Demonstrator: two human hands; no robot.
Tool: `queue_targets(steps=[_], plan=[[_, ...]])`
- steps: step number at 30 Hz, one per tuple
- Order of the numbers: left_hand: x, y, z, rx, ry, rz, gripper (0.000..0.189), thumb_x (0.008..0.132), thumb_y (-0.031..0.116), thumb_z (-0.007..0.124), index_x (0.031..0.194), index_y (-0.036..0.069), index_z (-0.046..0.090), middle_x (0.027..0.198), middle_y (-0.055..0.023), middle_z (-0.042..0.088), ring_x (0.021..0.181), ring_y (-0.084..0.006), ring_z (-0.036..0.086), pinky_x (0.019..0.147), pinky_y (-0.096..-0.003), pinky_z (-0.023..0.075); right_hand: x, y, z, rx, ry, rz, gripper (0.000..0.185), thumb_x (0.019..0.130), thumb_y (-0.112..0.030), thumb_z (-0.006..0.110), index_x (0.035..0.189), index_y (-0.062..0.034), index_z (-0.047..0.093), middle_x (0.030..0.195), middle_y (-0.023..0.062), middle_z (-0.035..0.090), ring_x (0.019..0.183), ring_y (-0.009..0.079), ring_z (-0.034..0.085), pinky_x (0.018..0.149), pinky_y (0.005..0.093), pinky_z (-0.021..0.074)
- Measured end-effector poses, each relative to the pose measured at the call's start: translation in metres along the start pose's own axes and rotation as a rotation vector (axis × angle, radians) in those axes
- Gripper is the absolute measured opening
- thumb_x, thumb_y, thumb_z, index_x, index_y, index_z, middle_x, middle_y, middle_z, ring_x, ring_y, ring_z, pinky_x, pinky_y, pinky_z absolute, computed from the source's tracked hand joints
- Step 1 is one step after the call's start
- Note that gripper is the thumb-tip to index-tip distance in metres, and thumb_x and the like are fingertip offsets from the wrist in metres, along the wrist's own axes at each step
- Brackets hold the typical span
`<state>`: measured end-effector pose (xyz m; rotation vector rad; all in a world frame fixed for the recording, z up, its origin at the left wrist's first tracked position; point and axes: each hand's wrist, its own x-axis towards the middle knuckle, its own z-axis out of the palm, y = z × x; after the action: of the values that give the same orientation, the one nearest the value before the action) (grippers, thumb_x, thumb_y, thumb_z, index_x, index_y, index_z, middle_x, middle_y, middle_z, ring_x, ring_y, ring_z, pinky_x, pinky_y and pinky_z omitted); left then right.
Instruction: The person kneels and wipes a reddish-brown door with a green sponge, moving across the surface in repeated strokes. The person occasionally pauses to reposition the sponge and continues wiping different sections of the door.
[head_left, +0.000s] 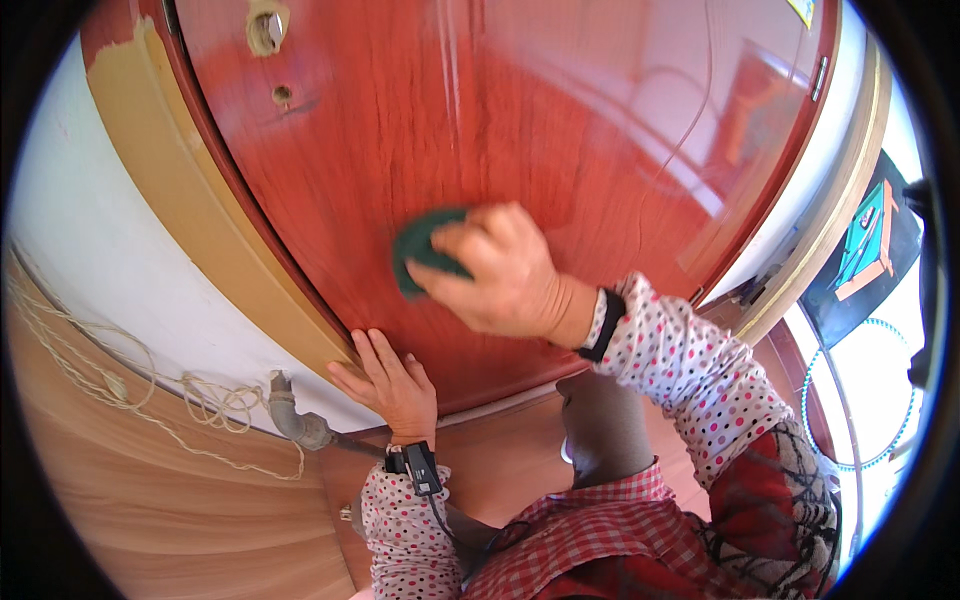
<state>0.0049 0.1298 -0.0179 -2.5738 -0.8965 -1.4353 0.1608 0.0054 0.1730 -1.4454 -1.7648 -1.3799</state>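
My right hand (499, 270) presses a dark green pad (414, 255), probably a scouring pad, against the face of a glossy red wood-grain door (525, 150). Its fingers are bent over the pad and partly hide it; hand and pad look slightly blurred. Lower down, my left hand (394, 386) lies with fingers spread at the door's left edge, touching both door and tan frame (217, 210), and holds nothing. Near the top left, the door has a large lock hole (268, 28) and a smaller hole (282, 94) under it.
A grey pipe elbow (296, 416) juts from the white wall at lower left, beside tangled cream cord (217, 397). Metal hinges (819, 79) line the door's right side. A toy pool table (866, 240) and a hoop (806, 397) are at far right.
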Motion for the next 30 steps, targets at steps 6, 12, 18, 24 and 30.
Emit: queue_targets(steps=[6, 12, 18, 24, 30], plan=[[-0.050, 0.014, -0.025, 0.027, -0.317, -0.040, 0.068, 0.087, 0.019, 0.069, 0.151, 0.005, 0.051, 0.168, -0.0151, 0.033, 0.150, -0.0564, 0.023, 0.121, -0.0715, 0.0135, -0.129, -0.063, -0.010, 0.328, -0.530, 0.262, 0.032, 0.074, -0.017, 0.073, 0.106, -0.0152, 0.074, 0.106, 0.0072, 0.058, 0.101, 0.0299, 0.056, 0.078, 0.0431, 0.0495], [-0.160, 0.026, -0.028, -0.143, -0.847, 0.055, 0.041, 0.091, 0.023, 0.065, 0.129, 0.011, 0.071, 0.133, -0.0142, 0.065, 0.128, -0.0370, 0.057, 0.117, -0.0673, 0.0287, -0.190, -0.114, -0.019, 1.093, -0.428, 1.133, 0.048, 0.081, -0.006, 0.074, 0.129, -0.0108, 0.070, 0.122, 0.0077, 0.065, 0.114, 0.0259, 0.063, 0.098, 0.0398, 0.0547], [-0.178, 0.048, -0.047, -0.768, -0.911, -0.742, 0.042, 0.108, 0.044, 0.052, 0.116, 0.009, 0.074, 0.119, -0.0133, 0.071, 0.113, -0.0327, 0.067, 0.099, -0.0466, 0.0512, -0.210, -0.111, -0.021, 1.973, -0.116, 1.772, 0.056, 0.092, -0.006, 0.066, 0.146, -0.0017, 0.054, 0.128, 0.0104, 0.068, 0.112, 0.0210, 0.069, 0.099, 0.0342, 0.0570], [-0.128, 0.092, -0.064, -1.451, -0.447, -1.052, 0.060, 0.112, 0.054, 0.037, 0.141, 0.004, 0.055, 0.132, -0.0111, 0.062, 0.121, -0.0230, 0.060, 0.106, -0.0393, 0.0458, -0.192, -0.136, -0.027, 2.083, -0.273, 1.723, 0.054, 0.098, -0.021, 0.062, 0.148, -0.0017, 0.052, 0.131, 0.0078, 0.065, 0.118, 0.0185, 0.063, 0.102, 0.0322, 0.0505], [-0.082, 0.096, -0.095, -1.604, -0.142, -0.967, 0.045, 0.107, 0.027, 0.061, 0.144, 0.004, 0.049, 0.131, -0.0071, 0.059, 0.119, -0.0180, 0.057, 0.103, -0.0346, 0.0479, -0.157, -0.116, -0.020, 2.126, -0.531, 1.460, 0.055, 0.099, -0.022, 0.061, 0.151, -0.0041, 0.051, 0.138, 0.0067, 0.061, 0.125, 0.0175, 0.058, 0.107, 0.0332, 0.0471]])
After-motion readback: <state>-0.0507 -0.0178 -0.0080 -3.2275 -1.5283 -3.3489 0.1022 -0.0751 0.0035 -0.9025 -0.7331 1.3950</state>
